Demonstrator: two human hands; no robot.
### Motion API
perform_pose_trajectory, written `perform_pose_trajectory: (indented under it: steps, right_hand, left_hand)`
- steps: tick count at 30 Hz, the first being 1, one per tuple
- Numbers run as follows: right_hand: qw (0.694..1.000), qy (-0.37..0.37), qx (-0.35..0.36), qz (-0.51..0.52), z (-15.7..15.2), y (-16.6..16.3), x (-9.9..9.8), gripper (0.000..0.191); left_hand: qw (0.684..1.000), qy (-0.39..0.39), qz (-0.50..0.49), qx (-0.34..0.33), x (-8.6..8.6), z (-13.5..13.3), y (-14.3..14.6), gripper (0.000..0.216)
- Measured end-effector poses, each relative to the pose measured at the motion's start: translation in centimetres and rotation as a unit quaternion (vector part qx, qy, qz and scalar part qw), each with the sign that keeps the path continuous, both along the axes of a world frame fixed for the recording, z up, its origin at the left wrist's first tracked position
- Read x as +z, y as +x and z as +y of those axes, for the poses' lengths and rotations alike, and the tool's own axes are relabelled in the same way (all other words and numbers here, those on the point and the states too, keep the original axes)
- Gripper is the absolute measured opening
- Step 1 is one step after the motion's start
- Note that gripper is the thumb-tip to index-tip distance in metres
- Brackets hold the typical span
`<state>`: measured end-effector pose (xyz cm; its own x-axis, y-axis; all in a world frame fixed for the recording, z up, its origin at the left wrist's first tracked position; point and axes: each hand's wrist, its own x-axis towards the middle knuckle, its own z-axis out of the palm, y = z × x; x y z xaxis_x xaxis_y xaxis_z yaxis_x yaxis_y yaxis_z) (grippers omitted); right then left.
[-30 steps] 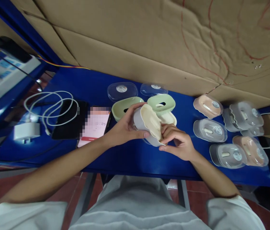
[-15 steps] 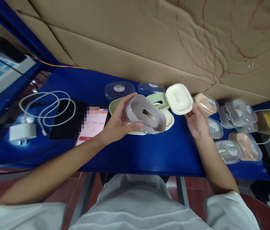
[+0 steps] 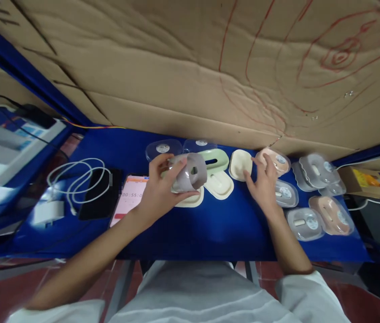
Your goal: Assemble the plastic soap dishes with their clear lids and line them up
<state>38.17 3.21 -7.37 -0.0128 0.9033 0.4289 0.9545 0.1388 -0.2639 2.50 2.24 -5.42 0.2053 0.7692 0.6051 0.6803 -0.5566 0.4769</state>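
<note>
A: Head view: left hand [image 3: 158, 197] is holding the grey dish shell [image 3: 190, 177] above the blue counter [image 3: 217, 229], grip pinching its rim.
B: Right hand [image 3: 262, 186] is hovering, grip spread, just beside the cream insert [image 3: 240, 164] lying on the counter.

Grey shell [image 3: 190, 177]: smooth matt plastic. Cream tray [image 3: 240, 164]: same matt plastic. Clear lids [image 3: 163, 148]: glossy. Tabletop [image 3: 223, 224]: smooth blue, slight sheen. Backing board [image 3: 190, 76]: creased cardboard.
</note>
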Motion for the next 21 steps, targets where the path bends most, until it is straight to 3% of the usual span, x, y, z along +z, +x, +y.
perform_pose_trajectory:
  steps: [3,7,10,14,17,21]
  right_hand:
    - [0.992,-0.029,-0.103,-0.068,0.4,1.8,-0.1,0.064]
    - [0.987,-0.068,-0.109,-0.101,0.5,2.8,-0.2,0.061]
    - [0.989,-0.054,-0.100,-0.095,0.4,3.1,0.3,0.056]
    - [0.981,-0.090,-0.131,-0.108,0.5,4.2,0.2,0.073]
    - [0.976,-0.121,-0.144,-0.113,0.7,5.0,-0.1,0.073]
    - [0.979,-0.092,-0.138,-0.119,1.0,5.0,0.0,0.071]
  left_hand:
    - [0.998,0.054,0.022,0.012,1.2,1.0,0.5,0.089]
    - [0.995,0.077,0.006,0.056,2.0,1.7,1.6,0.102]
    - [0.998,0.026,0.006,0.054,1.9,1.4,2.2,0.098]
    - [0.998,-0.046,0.024,0.036,1.4,0.7,2.1,0.093]
    - [0.991,-0.110,0.058,0.047,0.6,0.5,1.4,0.092]
    - [0.978,-0.177,0.092,0.059,-0.3,0.6,0.3,0.085]
